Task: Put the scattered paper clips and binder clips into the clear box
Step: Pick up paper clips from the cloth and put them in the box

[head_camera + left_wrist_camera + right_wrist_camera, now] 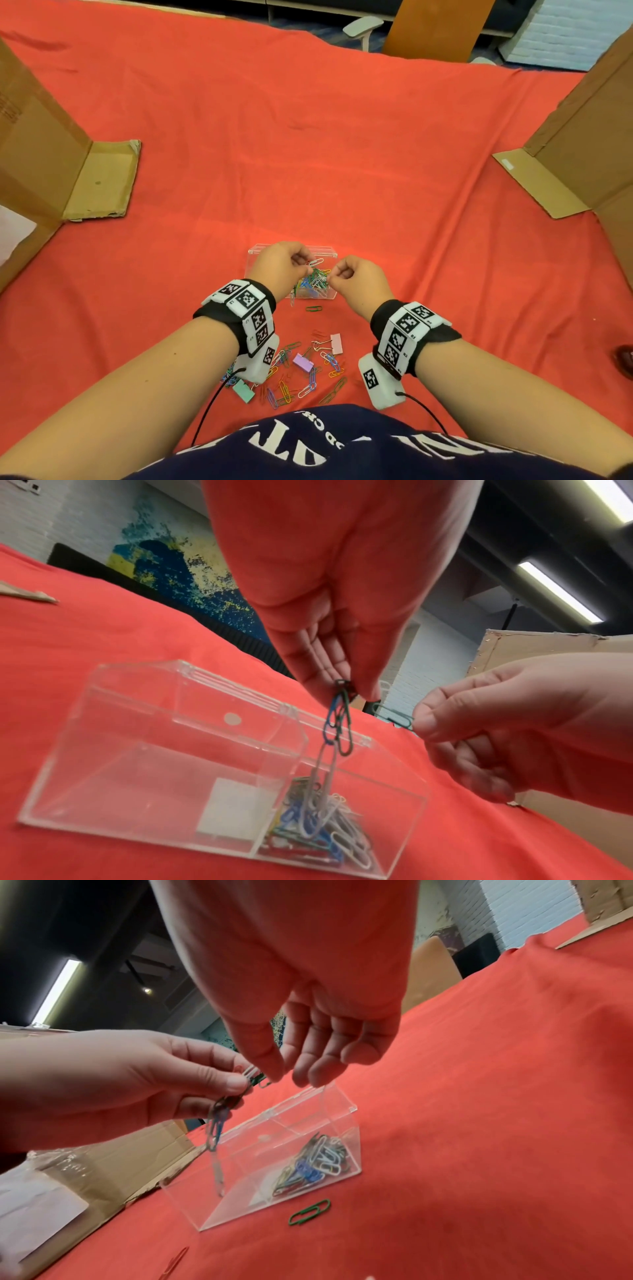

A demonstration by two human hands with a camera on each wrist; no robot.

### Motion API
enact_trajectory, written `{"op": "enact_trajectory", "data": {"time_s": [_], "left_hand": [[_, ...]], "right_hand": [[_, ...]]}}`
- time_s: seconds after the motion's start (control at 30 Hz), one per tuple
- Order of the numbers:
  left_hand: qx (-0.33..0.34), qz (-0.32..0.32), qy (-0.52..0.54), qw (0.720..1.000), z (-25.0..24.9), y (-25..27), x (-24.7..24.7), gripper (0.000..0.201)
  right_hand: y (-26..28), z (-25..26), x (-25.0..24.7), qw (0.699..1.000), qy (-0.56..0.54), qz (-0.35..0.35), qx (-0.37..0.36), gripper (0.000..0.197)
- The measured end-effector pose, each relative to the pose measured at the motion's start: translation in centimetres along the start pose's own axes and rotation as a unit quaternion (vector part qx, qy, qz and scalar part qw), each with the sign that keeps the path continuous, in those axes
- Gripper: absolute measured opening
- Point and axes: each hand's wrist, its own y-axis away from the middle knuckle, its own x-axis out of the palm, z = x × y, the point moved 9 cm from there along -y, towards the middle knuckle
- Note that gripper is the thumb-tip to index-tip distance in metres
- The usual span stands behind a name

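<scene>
Clear acrylic forms the clear box [329,255], which sits on the red cloth [342,154] just below the middle of the head view, its hinged lid tipped open toward the top of the frame. One compartment holds a heap of paper clips [318,829] in white, blue, green and red; from the left wrist view this heap fills the lower right part of the box, and a white square shows in the neighbouring section.

Above the box the left hand [282,265] pinches a chain of linked clips [337,723] between thumb and fingertips, blue and green links at the top and a long pale one hanging down into the heap. The right hand [359,279] is close beside it at centre frame, thumb and forefinger nipped on a green clip [394,718], the other fingers loosely curled. Whether that clip is joined to the chain I cannot tell.

A single green paper clip [310,1212] lies on the cloth just beside the near wall of the box. Lower in the head view, between the two forearms, more loose clips [308,380] lie scattered in many colours, together with a pink binder clip [336,343], a purple binder clip [302,362] and a green binder clip [244,391].

Cardboard panels [44,161] stand at the left and right edges of the cloth.
</scene>
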Motion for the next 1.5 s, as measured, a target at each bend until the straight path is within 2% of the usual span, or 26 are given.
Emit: {"op": "enact_trajectory", "data": {"time_s": [0.13, 0.27, 0.37, 0.47, 0.57, 0.67, 0.73, 0.8, 0.87, 1.03, 1.2, 1.33, 1.43, 1.5], "left_hand": [[-0.002, -0.015, 0.038, 0.999, -0.3, -0.8, 0.0, 0.019], [0.0, -0.007, 0.002, 1.0, 0.2, -0.6, 0.2, 0.022], [0.008, -0.01, -0.012, 1.0, 0.8, 0.3, 0.1, 0.015], [0.019, 0.019, -0.045, 0.999, 1.6, 2.0, 0.6, 0.011], [0.008, 0.117, -0.082, 0.99, 3.3, 4.2, 2.4, 0.013], [-0.004, 0.217, -0.187, 0.958, 5.8, 6.5, 3.9, 0.035], [-0.019, 0.25, -0.21, 0.945, 7.4, 7.8, 4.5, 0.049], [-0.024, 0.259, -0.197, 0.945, 8.0, 8.5, 4.9, 0.055], [-0.015, 0.253, -0.198, 0.947, 8.0, 8.7, 5.3, 0.053], [-0.013, 0.226, -0.214, 0.95, 7.5, 8.5, 5.7, 0.023], [-0.026, 0.226, -0.21, 0.951, 7.2, 8.2, 5.4, 0.027], [-0.033, 0.192, -0.147, 0.97, 6.8, 7.0, 3.8, 0.018], [-0.024, 0.165, -0.074, 0.983, 5.4, 5.8, 2.5, 0.021], [0.003, 0.116, -0.042, 0.992, 3.7, 4.9, 1.3, 0.022]], "right_hand": [[-0.4, -0.2, -0.2, 1.0, 0.013, -0.011, 0.001, 0.008], [-0.1, -0.4, 0.1, 0.999, 0.041, 0.0, -0.016, 0.007], [0.8, -0.1, 1.5, 0.994, 0.076, 0.057, -0.056, 0.008], [2.1, -0.2, 4.3, 0.96, 0.194, 0.16, -0.125, 0.019], [3.4, -0.8, 7.2, 0.904, 0.3, 0.238, -0.189, 0.043], [4.3, -1.8, 8.9, 0.863, 0.372, 0.269, -0.208, 0.063], [4.7, -2.1, 9.4, 0.847, 0.398, 0.277, -0.216, 0.058], [5.0, -2.0, 9.8, 0.838, 0.406, 0.282, -0.23, 0.045], [5.2, -1.9, 9.7, 0.848, 0.395, 0.275, -0.223, 0.034], [5.1, -2.6, 8.8, 0.886, 0.353, 0.242, -0.179, 0.025], [4.5, -2.8, 7.0, 0.92, 0.29, 0.235, -0.121, 0.023], [3.6, -1.6, 3.9, 0.964, 0.194, 0.158, -0.085, 0.021], [2.9, -0.6, 2.0, 0.983, 0.122, 0.111, -0.076, 0.017], [2.5, 0.2, 1.1, 0.99, 0.087, 0.081, -0.079, 0.016]]}}
